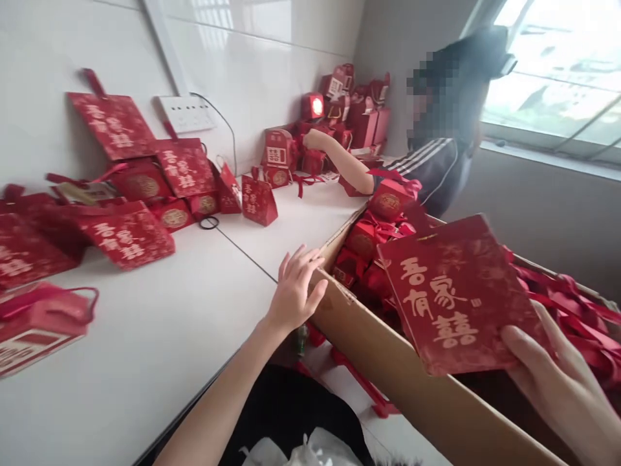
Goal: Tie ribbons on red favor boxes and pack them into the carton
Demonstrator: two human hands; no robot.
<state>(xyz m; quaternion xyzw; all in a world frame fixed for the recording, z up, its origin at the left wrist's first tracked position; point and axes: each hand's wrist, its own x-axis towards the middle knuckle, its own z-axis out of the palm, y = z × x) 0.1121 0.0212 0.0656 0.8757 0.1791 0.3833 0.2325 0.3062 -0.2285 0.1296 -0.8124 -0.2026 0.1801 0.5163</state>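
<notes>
My right hand [548, 369] grips a red gift box [451, 304] with gold Chinese characters by its lower right corner, thumb on the printed face. The box is held tilted over an open cardboard carton [383, 362]. Inside the carton lie several red boxes [361, 239] and many red ribbons [577, 317]. My left hand [297, 288] holds nothing; its fingers are stretched out beside the carton's near left corner, over the edge of the white table [194, 310]. Whether its fingertips touch the carton I cannot tell.
Red gift boxes [130, 239] are stacked along the wall at left, near a power strip [187, 113]. More boxes [359, 120] pile up in the far corner. Another person [436, 162] sits across, an arm [344, 158] reaching to that pile. A black ring [209, 223] lies on the table.
</notes>
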